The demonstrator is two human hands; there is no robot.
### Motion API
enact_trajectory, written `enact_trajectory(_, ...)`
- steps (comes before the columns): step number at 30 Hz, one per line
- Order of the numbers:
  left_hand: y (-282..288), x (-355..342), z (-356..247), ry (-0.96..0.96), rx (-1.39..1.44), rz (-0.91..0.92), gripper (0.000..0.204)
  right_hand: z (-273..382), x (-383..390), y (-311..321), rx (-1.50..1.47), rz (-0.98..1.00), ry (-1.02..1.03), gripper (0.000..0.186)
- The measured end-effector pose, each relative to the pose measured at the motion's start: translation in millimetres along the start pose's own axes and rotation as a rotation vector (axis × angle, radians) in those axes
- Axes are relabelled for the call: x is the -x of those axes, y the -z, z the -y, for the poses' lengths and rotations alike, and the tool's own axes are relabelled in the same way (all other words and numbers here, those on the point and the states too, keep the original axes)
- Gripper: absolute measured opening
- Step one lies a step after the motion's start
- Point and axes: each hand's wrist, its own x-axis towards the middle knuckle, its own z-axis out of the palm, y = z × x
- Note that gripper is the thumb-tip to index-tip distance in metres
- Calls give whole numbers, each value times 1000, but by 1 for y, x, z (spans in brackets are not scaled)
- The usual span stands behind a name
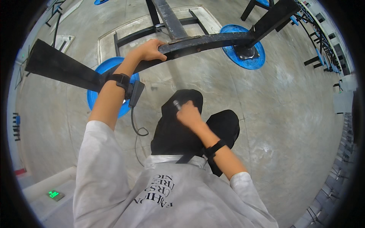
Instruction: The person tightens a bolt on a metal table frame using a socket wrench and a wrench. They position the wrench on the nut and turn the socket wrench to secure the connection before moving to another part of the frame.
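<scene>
My left hand grips a black metal crossbar of a frame with angled legs. The legs stand on round blue plastic discs, one behind my left forearm and another at the upper right. My right hand is closed around a small silver metal tool over my black-clad thigh. Its exact kind is unclear. A dark device with a looped cable hangs by my left wrist strap.
More black frames line the right and upper left. A pale mat lies under the frame. At the lower left, a small box with a green display sits on a white surface. Concrete floor surrounds me.
</scene>
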Motion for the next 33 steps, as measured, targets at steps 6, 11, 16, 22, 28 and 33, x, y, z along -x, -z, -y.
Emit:
enact_trajectory(6,2,-1,4,-22,-123,4,55,-20,-16,22,-238,58,95,32)
enact_trajectory(11,10,-12,20,-2,-307,-38,58,-5,-1,44,-437,-84,-38,28)
enact_trajectory(16,7,-3,18,-31,-191,-69,57,-9,0,67,-1250,-170,-91,15)
enact_trajectory(22,-6,-6,25,-149,-174,-196,54,26,16,90,-1484,-207,-97,15)
enact_trajectory(28,-3,2,11,-71,-50,-73,51,46,-18,75,-1975,-42,-159,16)
enact_trajectory(33,3,-2,7,-93,24,-90,49,58,-53,73,-2012,-57,-159,18)
